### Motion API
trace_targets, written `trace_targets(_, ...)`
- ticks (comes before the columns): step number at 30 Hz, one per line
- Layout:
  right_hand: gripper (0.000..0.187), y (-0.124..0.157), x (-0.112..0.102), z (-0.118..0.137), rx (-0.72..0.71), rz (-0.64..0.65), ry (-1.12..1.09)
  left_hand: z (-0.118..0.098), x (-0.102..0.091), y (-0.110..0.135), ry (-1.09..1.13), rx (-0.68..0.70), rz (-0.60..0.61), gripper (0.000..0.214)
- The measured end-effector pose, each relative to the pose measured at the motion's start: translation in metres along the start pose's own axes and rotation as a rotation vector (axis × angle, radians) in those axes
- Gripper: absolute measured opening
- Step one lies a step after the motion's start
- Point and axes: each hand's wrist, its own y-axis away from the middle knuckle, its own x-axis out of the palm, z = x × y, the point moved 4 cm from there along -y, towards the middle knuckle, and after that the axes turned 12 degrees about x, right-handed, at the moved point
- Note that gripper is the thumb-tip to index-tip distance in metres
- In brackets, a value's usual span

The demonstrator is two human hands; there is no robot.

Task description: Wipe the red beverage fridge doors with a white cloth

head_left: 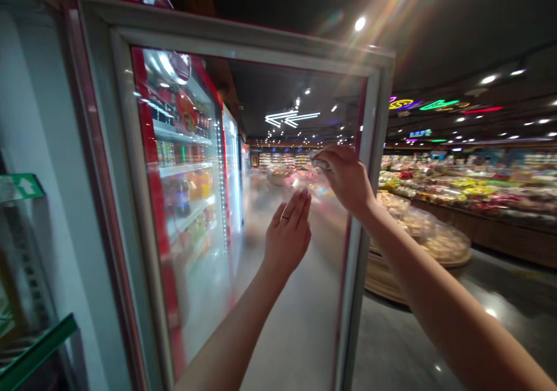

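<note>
Far left of frame: pale-walled cabinet (56, 147); green-edged shelf (37, 353) at lower left, contents too dark and blurred to name. Small green tag (26, 187) above it, white arrow on it.

Left of centre to right of centre: glass door (243, 42) in a grey metal frame, standing open. Its pane (300, 327) fills mid-frame. Upper part looks clear; lower left milky. Cannot tell if that is fog on the glass or blur. Work on the pane looks under way, not finished; share done and share left can't be judged, no edge between treated and untreated glass.

Seen in the pane, left side: red-framed drinks cooler (150, 147), lit shelves, dark bottles (183, 196) and orange ones (204, 182), labels unreadable.

Centre: left hand (288, 237), fingers straight and together, ring on one finger, gripping nothing visible. Flat toward the pane; contact unclear.

Right of centre: right hand (348, 176), fingers curled round a pale wad (321, 162), cloth or tissue, at the upper right part of the pane.

Right: rounded wooden stand (391, 281) heaped with clear-wrapped packs (439, 237); long wooden counter (500, 228) piled with colourful goods, blurred.
</note>
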Motion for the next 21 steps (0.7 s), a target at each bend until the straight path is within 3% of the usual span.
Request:
trace_targets(6,0.036,-0.003,0.005,0.0,-0.055,0.028,-0.025,0.006,0.027,0.003,-0.086,0.006,-0.021,0.078)
trace_targets(11,0.033,0.018,0.001,-0.016,-0.087,0.024,-0.042,0.006,0.032,0.005,-0.121,-0.001,-0.041,0.076)
trace_targets(16,0.035,0.001,-0.005,-0.041,-0.028,-0.065,-0.027,0.006,0.033,0.005,-0.153,-0.008,-0.027,0.075)
trace_targets(21,0.037,-0.002,0.001,-0.041,-0.07,-0.042,-0.032,0.008,0.035,0.005,-0.16,-0.017,-0.025,0.075)
